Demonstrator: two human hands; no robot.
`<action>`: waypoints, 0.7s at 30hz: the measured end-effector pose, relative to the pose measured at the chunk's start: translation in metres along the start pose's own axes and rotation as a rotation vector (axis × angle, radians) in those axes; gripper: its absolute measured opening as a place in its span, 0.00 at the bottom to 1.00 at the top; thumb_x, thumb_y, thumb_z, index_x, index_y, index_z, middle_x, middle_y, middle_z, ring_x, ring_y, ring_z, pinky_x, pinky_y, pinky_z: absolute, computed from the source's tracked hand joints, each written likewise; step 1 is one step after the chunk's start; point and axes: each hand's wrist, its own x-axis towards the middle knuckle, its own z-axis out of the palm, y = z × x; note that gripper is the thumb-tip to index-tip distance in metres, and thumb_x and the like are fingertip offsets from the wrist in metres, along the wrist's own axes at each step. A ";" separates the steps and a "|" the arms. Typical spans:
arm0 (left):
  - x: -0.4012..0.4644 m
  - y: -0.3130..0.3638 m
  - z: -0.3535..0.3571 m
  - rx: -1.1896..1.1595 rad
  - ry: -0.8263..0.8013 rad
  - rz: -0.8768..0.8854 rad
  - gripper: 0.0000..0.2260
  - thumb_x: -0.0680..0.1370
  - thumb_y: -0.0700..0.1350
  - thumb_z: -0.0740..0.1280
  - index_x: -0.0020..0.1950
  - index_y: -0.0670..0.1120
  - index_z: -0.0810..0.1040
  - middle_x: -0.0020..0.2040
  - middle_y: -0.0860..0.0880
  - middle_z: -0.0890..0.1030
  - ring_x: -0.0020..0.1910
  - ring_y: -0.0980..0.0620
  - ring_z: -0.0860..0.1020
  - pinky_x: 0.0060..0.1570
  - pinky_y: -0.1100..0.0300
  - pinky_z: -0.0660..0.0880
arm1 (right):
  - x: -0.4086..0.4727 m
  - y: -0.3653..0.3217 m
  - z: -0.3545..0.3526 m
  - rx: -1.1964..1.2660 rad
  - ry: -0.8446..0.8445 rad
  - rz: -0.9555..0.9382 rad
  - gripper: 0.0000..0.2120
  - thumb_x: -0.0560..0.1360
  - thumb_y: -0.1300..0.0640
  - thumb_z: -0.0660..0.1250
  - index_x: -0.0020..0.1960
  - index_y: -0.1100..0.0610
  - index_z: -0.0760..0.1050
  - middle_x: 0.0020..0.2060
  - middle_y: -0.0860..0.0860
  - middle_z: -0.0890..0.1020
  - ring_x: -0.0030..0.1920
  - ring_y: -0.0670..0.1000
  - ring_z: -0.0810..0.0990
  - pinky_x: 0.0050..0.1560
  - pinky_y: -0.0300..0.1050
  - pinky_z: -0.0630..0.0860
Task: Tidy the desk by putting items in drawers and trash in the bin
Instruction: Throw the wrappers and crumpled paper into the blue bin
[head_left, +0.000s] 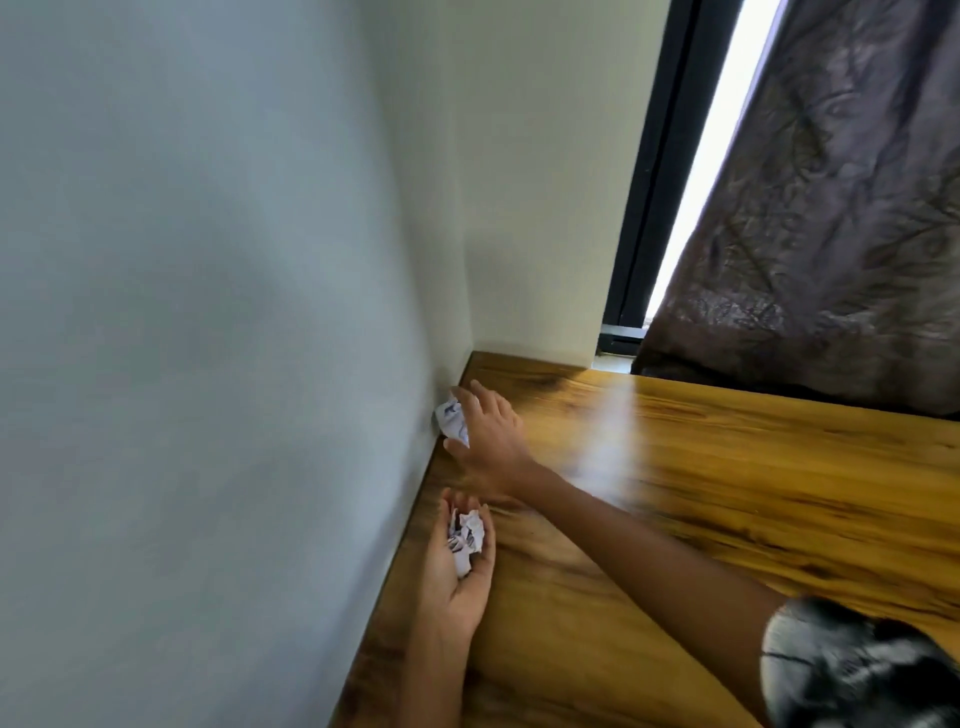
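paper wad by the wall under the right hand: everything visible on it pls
The crumpled paper wad is white with faint bluish-purple marks, creased all over, and looks like thin printed or written-on paper. It sits at the far left edge of the wooden desk, right against the wall. The right hand reaches across and covers its right side, fingers spread around it; whether it is already lifted cannot be told. A separate wad lies in the left hand.
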 end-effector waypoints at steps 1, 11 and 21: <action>0.001 0.002 0.000 0.000 0.003 0.005 0.11 0.81 0.45 0.60 0.53 0.42 0.80 0.45 0.44 0.85 0.40 0.47 0.84 0.30 0.55 0.80 | 0.007 -0.001 0.005 -0.037 -0.022 0.010 0.29 0.78 0.49 0.60 0.75 0.52 0.53 0.76 0.54 0.54 0.75 0.58 0.52 0.72 0.56 0.53; 0.002 0.002 0.001 0.036 0.022 0.009 0.09 0.79 0.44 0.62 0.52 0.42 0.80 0.40 0.44 0.85 0.35 0.48 0.84 0.34 0.54 0.82 | -0.006 0.030 0.018 0.116 0.150 -0.105 0.16 0.72 0.68 0.64 0.59 0.61 0.72 0.56 0.57 0.76 0.52 0.57 0.76 0.44 0.47 0.73; -0.019 -0.049 0.009 0.312 -0.079 -0.042 0.12 0.80 0.49 0.61 0.51 0.42 0.79 0.40 0.45 0.85 0.42 0.49 0.83 0.37 0.57 0.81 | -0.124 0.024 -0.026 0.339 0.134 -0.068 0.20 0.78 0.61 0.61 0.69 0.54 0.66 0.62 0.50 0.72 0.62 0.49 0.69 0.60 0.37 0.65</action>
